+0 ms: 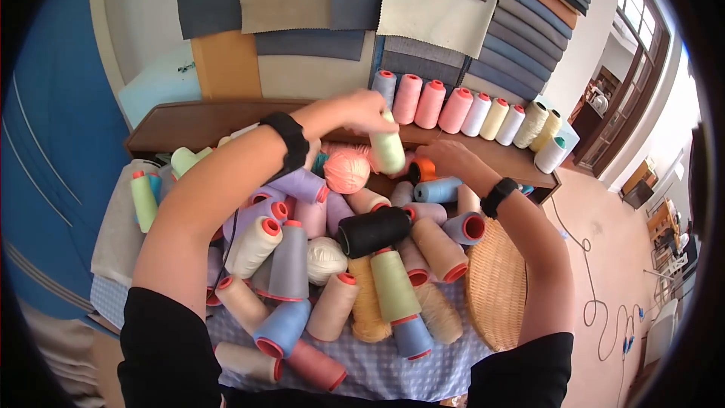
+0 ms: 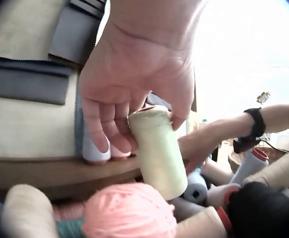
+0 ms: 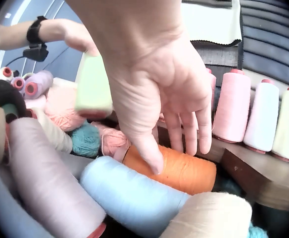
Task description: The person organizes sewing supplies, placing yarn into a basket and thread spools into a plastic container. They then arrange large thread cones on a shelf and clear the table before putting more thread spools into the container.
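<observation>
My left hand (image 1: 355,112) pinches a pale green thread cone (image 2: 159,153) near its top, fingers on one side and thumb on the other. The cone hangs slightly tilted above the pile, beside a pink yarn ball (image 1: 347,171). Over at the back right of the pile, my right hand (image 3: 159,94) reaches down to an orange thread cone (image 3: 184,171) lying on its side. Its thumb overlaps the orange surface while the extended fingers come down along the far side. Right in front of the orange cone lies a light blue cone (image 3: 132,196).
A row of upright thread cones (image 1: 432,104) lines the wooden shelf (image 1: 302,115) behind the pile. In the pile's middle lies a black cone (image 1: 374,231). A woven basket (image 1: 498,279) stands at right, and fabric swatches (image 1: 430,7) hang on the wall.
</observation>
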Tool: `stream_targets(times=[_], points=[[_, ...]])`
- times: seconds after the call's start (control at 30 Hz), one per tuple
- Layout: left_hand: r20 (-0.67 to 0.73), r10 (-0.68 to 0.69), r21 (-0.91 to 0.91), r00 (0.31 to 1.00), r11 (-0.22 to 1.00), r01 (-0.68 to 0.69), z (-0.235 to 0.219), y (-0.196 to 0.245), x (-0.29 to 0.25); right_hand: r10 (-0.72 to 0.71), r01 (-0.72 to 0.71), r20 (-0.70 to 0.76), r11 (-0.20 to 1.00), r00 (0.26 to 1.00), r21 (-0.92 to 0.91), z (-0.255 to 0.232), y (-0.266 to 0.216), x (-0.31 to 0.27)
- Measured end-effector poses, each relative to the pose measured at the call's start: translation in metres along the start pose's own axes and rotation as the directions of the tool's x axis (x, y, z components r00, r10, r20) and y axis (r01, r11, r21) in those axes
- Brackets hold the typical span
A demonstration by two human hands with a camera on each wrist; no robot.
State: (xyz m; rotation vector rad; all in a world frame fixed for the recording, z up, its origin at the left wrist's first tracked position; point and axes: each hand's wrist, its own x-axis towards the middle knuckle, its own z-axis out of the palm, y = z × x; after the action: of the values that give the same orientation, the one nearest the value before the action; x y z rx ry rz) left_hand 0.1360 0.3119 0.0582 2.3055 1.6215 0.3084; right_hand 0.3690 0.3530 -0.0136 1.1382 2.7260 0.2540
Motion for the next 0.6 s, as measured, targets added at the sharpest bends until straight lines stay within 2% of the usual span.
stream_targets(times=[0.03, 0.07, 0.1, 0.13, 0.17, 0.23, 0.3, 0.37, 0.4, 0.47, 0.6], points=[[-0.03, -0.053, -0.081, 0.998, 0.995, 0.051, -0.008, -0.007, 0.004, -0.014, 0.013, -0.013, 0.994, 1.0, -0.107, 0.002, -0.004, 0.001], [-0.027, -0.053, -0.072, 0.998, 0.996, 0.051, -0.017, -0.011, 0.003, -0.029, 0.023, -0.024, 0.977, 0.999, -0.214, 0.004, -0.008, 0.003], [-0.105, -0.13, -0.037, 0.986, 0.991, 0.127, -0.028, -0.013, 0.0, -0.027, 0.02, -0.029, 0.978, 0.999, -0.21, 0.0, -0.011, 0.004], [-0.186, -0.202, -0.009, 0.962, 0.979, 0.204, -0.036, -0.015, -0.004, -0.031, 0.043, 0.055, 0.972, 0.998, -0.232, -0.004, -0.013, 0.006], [-0.188, -0.198, -0.004, 0.962, 0.98, 0.201, -0.039, -0.022, -0.003, -0.032, 0.067, 0.138, 0.965, 0.99, -0.255, -0.009, -0.014, 0.007], [-0.256, -0.25, 0.119, 0.934, 0.951, 0.287, -0.038, -0.038, 0.005, -0.052, 0.091, 0.145, 0.956, 0.988, -0.278, -0.013, -0.015, 0.006], [-0.281, -0.256, 0.068, 0.925, 0.956, 0.286, -0.032, -0.049, 0.014, -0.07, 0.116, 0.159, 0.945, 0.985, -0.305, -0.008, -0.014, 0.008], [-0.369, -0.264, -0.123, 0.891, 0.964, 0.235, -0.022, -0.064, 0.029, -0.134, 0.137, 0.032, 0.94, 0.99, -0.313, 0.006, -0.011, 0.012], [-0.369, -0.264, -0.129, 0.891, 0.964, 0.232, -0.018, -0.069, 0.038, -0.133, 0.138, 0.037, 0.938, 0.99, -0.317, 0.006, -0.014, 0.01], [-0.429, -0.266, -0.22, 0.863, 0.958, 0.185, -0.011, -0.075, 0.052, -0.232, 0.206, -0.043, 0.923, 0.972, -0.324, 0.006, -0.02, 0.007], [-0.429, -0.278, -0.313, 0.859, 0.938, 0.147, -0.006, -0.068, 0.058, -0.27, 0.26, 0.033, 0.878, 0.962, -0.401, 0.002, -0.024, 0.008]])
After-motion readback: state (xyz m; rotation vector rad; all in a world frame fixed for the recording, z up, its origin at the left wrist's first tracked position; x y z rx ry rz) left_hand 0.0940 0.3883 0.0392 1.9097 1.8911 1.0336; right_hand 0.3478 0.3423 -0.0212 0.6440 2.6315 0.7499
